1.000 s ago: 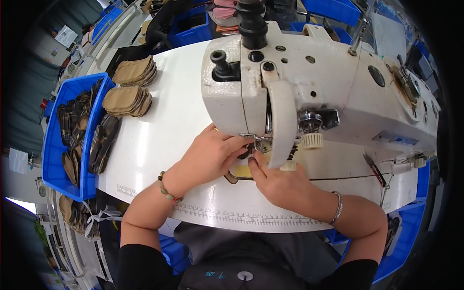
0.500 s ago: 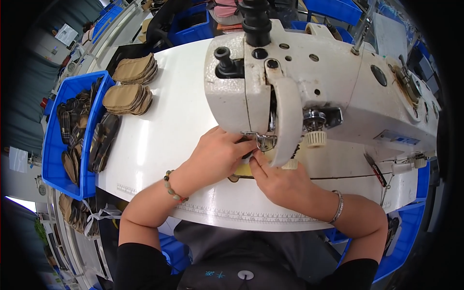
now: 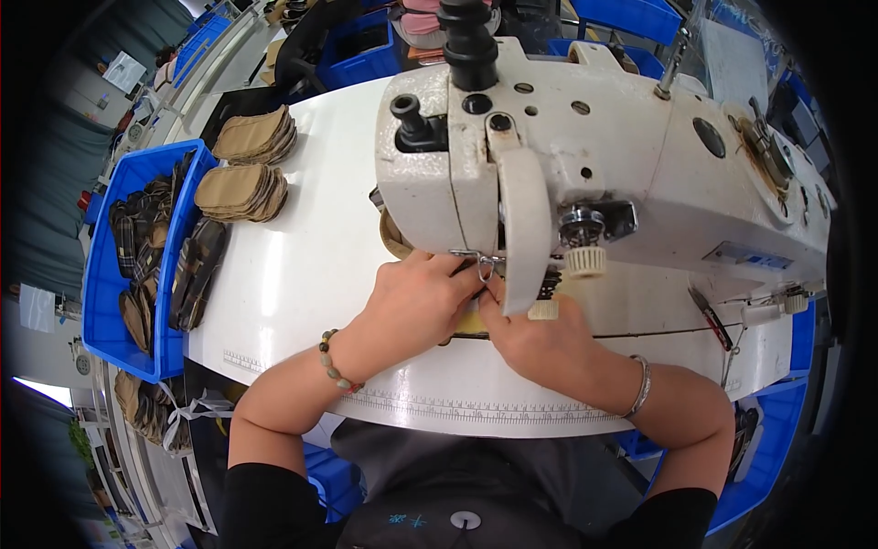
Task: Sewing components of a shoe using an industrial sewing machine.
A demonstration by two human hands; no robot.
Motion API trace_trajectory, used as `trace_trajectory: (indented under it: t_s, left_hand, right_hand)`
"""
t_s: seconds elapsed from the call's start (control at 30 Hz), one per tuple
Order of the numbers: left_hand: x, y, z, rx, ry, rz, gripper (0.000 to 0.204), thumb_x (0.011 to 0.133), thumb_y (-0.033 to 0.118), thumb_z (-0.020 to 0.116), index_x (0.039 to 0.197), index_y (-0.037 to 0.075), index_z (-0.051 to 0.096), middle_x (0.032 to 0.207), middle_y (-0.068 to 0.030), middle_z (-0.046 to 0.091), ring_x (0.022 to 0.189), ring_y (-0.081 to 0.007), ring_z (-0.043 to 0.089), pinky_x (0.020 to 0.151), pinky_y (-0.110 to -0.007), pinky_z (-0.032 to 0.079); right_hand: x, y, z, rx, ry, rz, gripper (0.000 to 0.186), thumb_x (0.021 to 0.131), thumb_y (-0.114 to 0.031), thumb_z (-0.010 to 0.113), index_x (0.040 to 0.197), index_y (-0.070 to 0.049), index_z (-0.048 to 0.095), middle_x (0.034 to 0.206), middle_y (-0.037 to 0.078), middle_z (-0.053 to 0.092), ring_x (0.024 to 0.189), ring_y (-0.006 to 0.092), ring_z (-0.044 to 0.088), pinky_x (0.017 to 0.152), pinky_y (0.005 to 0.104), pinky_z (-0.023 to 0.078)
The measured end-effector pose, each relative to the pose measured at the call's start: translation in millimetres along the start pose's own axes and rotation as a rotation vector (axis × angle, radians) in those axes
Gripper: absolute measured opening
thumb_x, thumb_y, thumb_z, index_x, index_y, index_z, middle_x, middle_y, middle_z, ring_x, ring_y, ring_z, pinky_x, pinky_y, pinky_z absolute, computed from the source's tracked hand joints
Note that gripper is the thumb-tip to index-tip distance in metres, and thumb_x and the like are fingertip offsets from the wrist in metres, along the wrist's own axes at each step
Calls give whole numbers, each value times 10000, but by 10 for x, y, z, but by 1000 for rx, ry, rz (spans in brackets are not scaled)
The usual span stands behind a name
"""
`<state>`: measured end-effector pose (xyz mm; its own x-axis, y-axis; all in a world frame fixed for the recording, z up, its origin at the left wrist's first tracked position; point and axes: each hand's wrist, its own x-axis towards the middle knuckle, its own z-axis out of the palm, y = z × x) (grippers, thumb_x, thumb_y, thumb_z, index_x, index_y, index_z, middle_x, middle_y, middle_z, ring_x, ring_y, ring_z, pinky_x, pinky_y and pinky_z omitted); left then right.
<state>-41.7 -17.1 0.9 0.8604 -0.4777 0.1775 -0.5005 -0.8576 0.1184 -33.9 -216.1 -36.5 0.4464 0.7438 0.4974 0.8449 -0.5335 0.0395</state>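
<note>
A white sewing machine (image 3: 430, 174) stands over the white table top (image 3: 306, 238). Just below its presser foot (image 3: 486, 267), my left hand (image 3: 412, 306) has its fingers bent onto a tan and dark fabric piece (image 3: 395, 233), which shows behind the machine head and is mostly hidden. My right hand (image 3: 544, 339) is beside it, fingertips pressed together on the same work at the needle, partly hidden by the machine's guard. A yellow plate (image 3: 471, 322) shows under the hands.
Two tan stacks of pieces (image 3: 238, 192) lie left, beside a blue bin (image 3: 178, 284) of plaid pieces. Black-and-red snips (image 3: 709, 320) and a printed ruler (image 3: 457, 412) are on the table. More blue bins (image 3: 357, 55) sit behind and at the lower right.
A tan fabric piece has come into view behind the machine head, left of the needle. My left hand has shifted slightly right and turned, its fingers still at the presser foot.
</note>
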Motion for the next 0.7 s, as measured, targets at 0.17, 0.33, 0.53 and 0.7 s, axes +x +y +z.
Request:
trace_trajectory:
  t_s: [0.17, 0.33, 0.53, 0.7]
  left_hand:
    - [-9, -17, -21, -10, -28, 0, 317, 786, 192, 731, 1095, 135, 694, 918, -17, 654, 879, -224, 660, 606, -340, 553]
    - [-76, -131, -151, -114, 30, 6, 366, 746, 146, 746, 1103, 103, 678, 967, -27, 640, 964, -211, 652, 644, -347, 570]
    - [-26, -245, -34, 55, 129, 147, 344, 681, 116, 730, 1024, 105, 711, 946, 12, 666, 980, -180, 638, 707, -324, 554]
    - [6, -295, 44, 105, 208, 169, 276, 647, 125, 723, 922, 128, 743, 873, 40, 677, 964, -158, 627, 762, -286, 506]
  right_hand:
    - [-13, 81, 33, 73, -37, -16, 234, 778, -68, 624, 1005, -29, 660, 822, 89, 675, 576, 249, 645, 514, 387, 510]
    - [-81, 140, 139, 161, -35, 145, 91, 780, -145, 666, 793, -55, 669, 630, 103, 618, 519, 280, 614, 479, 394, 488]
    - [-6, 225, 165, 386, 78, 370, 325, 811, -246, 691, 558, -57, 613, 513, 118, 565, 478, 311, 591, 459, 413, 467]
    - [-32, 264, 251, 331, 83, 282, 309, 797, -205, 699, 554, -40, 606, 516, 137, 575, 466, 335, 583, 470, 433, 472]
